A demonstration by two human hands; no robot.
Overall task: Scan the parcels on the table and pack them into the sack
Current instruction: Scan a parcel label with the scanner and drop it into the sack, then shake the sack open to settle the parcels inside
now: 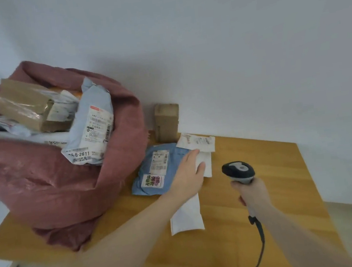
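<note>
At the left edge of the tabletop (267, 188) we had the red sack (54, 183) standing open and heaped with parcels, a grey mailer (93, 126) leaning out over its rim. Just right of the sack, toward the back edge, the blue parcel (153, 172) lay flat with its labels up, a small cardboard box (167, 123) standing behind it against the wall. Our left hand (187, 176) reached forward over the blue parcel's right side, fingers straight and spread, resting across it and onto the white mailer (187, 212). That white mailer lay directly beneath the hand, its long axis running from the near edge toward the back, where a second white packet (196, 143) lay just beyond it. We judged the left hand nearer to both flat parcels. Farther right, our right hand (253, 194) was clamped around the handle of the scanner (238, 171), its head raised and pointing toward the white mailer.
</note>
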